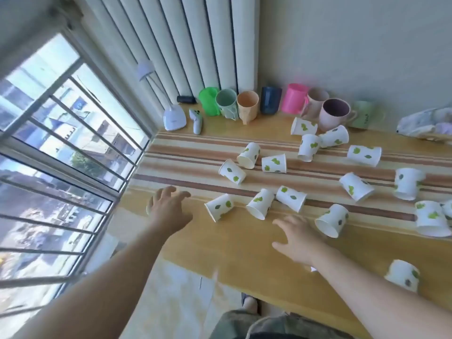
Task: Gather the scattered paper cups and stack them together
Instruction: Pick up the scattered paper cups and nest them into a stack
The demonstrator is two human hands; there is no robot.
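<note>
Several white paper cups with green leaf prints lie scattered on their sides across the wooden table [244, 243] and its striped runner. My left hand [168, 206] hovers near the table's left end with fingers spread; a pale edge shows at its left side. The closest cup to it [219, 207] lies just to its right. Two more cups [260, 203] [291, 198] lie side by side past that one. My right hand [298, 238] is spread palm down over the table, just left of another cup [332, 220]. One cup [403, 275] stands upside down near the front edge.
A row of coloured plastic mugs [247, 106] lines the back wall. A small white desk lamp [173, 116] and a handheld thermometer [197, 121] sit at the back left. A crumpled bag [425, 124] lies at the far right. A barred window [61, 143] fills the left.
</note>
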